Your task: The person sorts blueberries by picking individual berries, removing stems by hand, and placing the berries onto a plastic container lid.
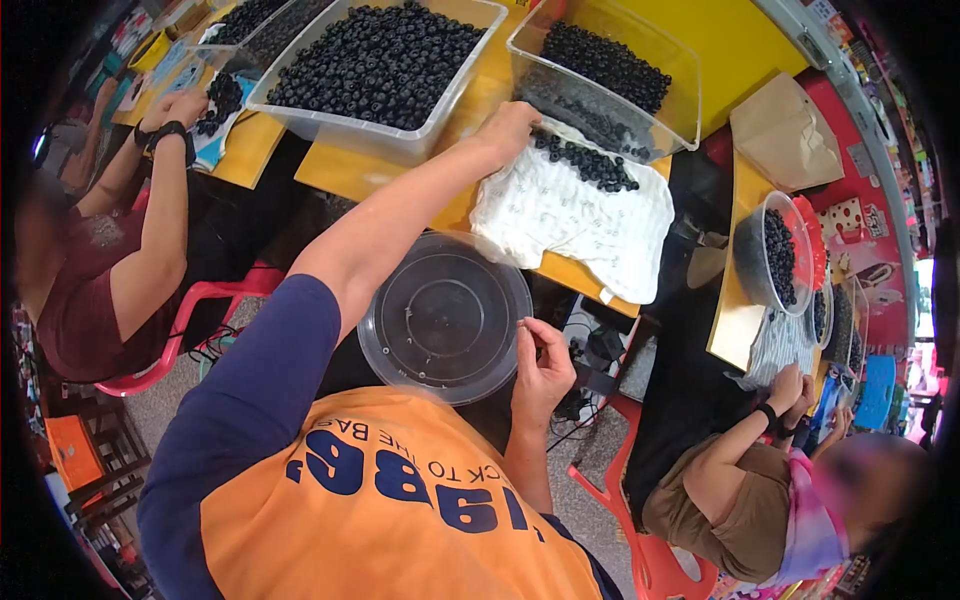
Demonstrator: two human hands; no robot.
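1. Head view: dark berries (600, 168) lie in a loose band along the far edge of the white cloth (580, 235), the landmark for what follows.
2. At the cloth's far left corner, the left hand (510, 130) bends its fingers down beside the berries; I cannot tell whether it pinches one.
3. Nearer the body than the cloth, the right hand (543, 365) has thumb and forefinger drawn close together by the rim of a round clear tub (445, 310). Whether anything sits between them is too small to tell. A few small bits lie in the tub.
4. Judging by this, the step in hand is picking through berries one by one; the next move calls for a light pinch and good sight of each berry.
5. Beyond the cloth stands a clear bin (684, 115) of berries; left of it, a large bin (370, 130), heaped full.
6. Under the cloth is a yellow table (340, 172).
7. Well left and right of the cloth, two co-workers (100, 275) sit with their hands at other cloths.
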